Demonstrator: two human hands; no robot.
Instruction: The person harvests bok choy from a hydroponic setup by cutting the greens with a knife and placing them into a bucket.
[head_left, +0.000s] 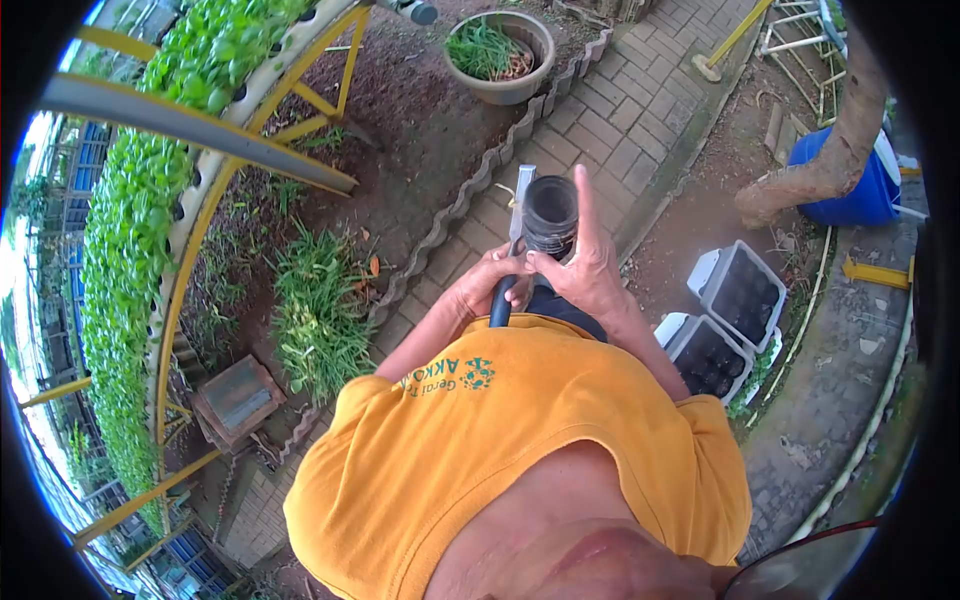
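Observation:
My left hand (497,283) is closed around the black handle of a hand tool with a narrow, flat metal blade (525,190) pointing away from me. Its exact kind I cannot make out. Close beside the blade is a small dark plastic pot (550,232), its round open mouth tilted up at me. My right hand (592,270) grips this pot low down, thumb in front and index finger stretched along its right side. The other right fingers are hidden. Both hands nearly touch in front of my orange shirt (520,400).
A paved brick path (600,120) runs ahead, edged by wavy tiles. A round planter (500,92) stands front left, near curved racks of leafy plants (130,220). To the right are two white boxes holding dark pots (745,290), a trunk (840,150) and a blue barrel (850,200).

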